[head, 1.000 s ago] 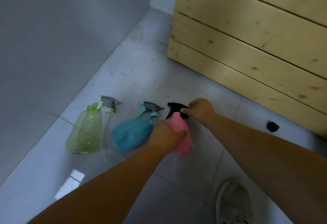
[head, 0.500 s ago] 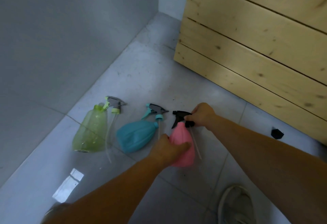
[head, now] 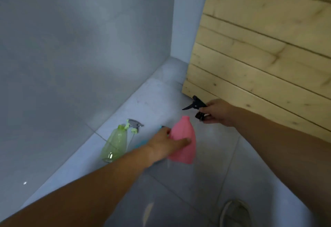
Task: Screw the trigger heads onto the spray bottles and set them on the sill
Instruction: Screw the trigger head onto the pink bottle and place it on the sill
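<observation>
Two hands are at work, held apart, each closed on one piece. Your left hand (head: 166, 144) wraps the pink bottle (head: 182, 142) near the centre of the view, thumb across its front, neck pointing toward 12 o'clock and open. Your right hand (head: 217, 113), at about 2 o'clock from the bottle, pinches the black trigger head (head: 196, 105), clear of the neck. Half a second ago both pieces were down at the floor with the head right at the bottle's neck; now both are lifted and separated, so nothing is threaded yet, and lining the collar up with the neck looks like the next job. At 9 o'clock from the pink bottle, the green bottle (head: 114, 142) lies on the tiled floor (head: 215, 164), its own trigger head (head: 133, 124) loose beside its neck. A blue bottle (head: 141, 143) is mostly hidden behind your left hand. No sill is in view. A wooden plank crate (head: 268, 65) fills the upper right, and a shoe (head: 234, 214) shows at 5 o'clock.
</observation>
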`<control>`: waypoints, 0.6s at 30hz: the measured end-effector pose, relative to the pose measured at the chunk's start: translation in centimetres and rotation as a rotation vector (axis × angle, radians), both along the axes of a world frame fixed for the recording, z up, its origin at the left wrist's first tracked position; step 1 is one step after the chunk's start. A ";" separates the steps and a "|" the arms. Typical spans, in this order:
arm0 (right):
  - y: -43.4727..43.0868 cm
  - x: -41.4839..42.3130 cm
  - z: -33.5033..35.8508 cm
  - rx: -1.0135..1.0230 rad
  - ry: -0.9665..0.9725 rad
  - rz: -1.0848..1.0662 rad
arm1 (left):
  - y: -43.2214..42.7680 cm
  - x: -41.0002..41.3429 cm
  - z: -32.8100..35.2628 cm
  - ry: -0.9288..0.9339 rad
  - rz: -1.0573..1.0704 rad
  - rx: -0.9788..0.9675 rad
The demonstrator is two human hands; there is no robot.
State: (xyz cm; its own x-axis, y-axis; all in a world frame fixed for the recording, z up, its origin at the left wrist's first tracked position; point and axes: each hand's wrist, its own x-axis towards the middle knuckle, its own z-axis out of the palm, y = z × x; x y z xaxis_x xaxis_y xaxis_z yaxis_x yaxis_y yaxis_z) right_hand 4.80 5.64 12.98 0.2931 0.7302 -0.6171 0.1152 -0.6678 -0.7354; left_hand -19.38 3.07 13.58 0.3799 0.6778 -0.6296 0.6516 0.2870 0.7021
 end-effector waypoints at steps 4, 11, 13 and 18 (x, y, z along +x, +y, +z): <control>-0.5 -0.7 9.9 0.239 -0.039 -0.025 | 1.3 -2.5 8.4 0.029 -0.120 0.210; -5.6 -4.0 24.8 0.746 0.152 -0.244 | -0.5 -8.1 18.5 -0.078 -0.121 0.439; -7.5 -5.2 26.8 0.804 0.195 -0.248 | -1.3 -9.5 19.2 -0.080 -0.112 0.454; -10.5 -7.6 29.0 0.880 0.180 -0.271 | -2.8 -11.2 19.9 -0.087 -0.111 0.506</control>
State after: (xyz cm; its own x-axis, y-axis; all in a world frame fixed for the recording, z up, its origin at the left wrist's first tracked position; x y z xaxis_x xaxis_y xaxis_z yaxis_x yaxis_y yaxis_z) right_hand -2.80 -4.88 42.03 0.4757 0.8767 0.0717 -0.1272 0.1493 -0.9806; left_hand -30.59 0.27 33.46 0.5026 0.8418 -0.1970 0.5922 -0.1693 0.7878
